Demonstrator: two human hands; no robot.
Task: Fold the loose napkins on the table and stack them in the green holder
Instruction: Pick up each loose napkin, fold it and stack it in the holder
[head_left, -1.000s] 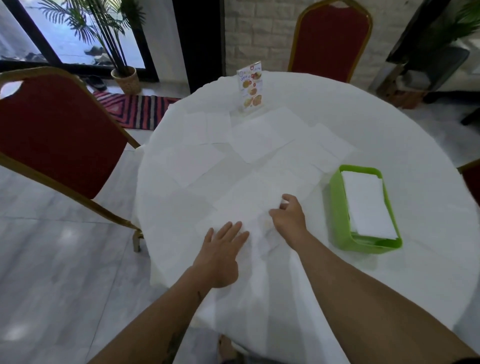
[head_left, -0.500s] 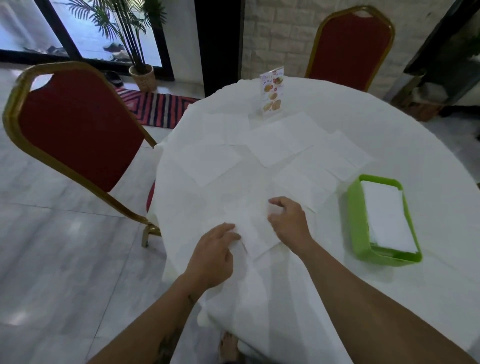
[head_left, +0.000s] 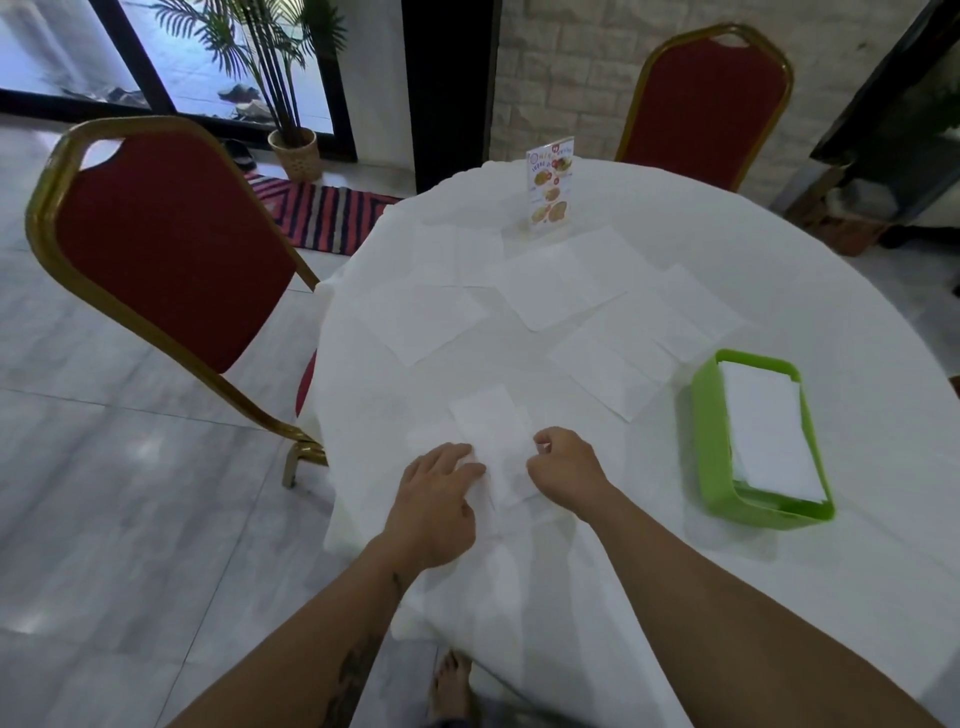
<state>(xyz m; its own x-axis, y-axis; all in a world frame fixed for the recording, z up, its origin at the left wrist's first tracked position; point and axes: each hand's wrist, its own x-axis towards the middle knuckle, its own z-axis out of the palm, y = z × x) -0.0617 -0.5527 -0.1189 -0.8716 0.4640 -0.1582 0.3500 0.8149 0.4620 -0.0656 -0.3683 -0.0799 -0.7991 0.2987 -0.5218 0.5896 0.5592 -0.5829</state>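
Two hands meet at the near edge of the round white table (head_left: 779, 291), working a folded napkin (head_left: 491, 426), a narrow white strip creased lengthwise that lies between them. On its left, the left hand (head_left: 434, 499) rests palm down with fingers bent, fingertips pressing the napkin's left edge. On its right, the right hand (head_left: 563, 465) is curled, thumb and fingers pinching the right edge. Farther away, several loose napkins (head_left: 566, 280) lie flat and unfolded, some overlapping. At the right stands the green holder (head_left: 717, 467), with a stack of folded napkins (head_left: 769, 431) inside
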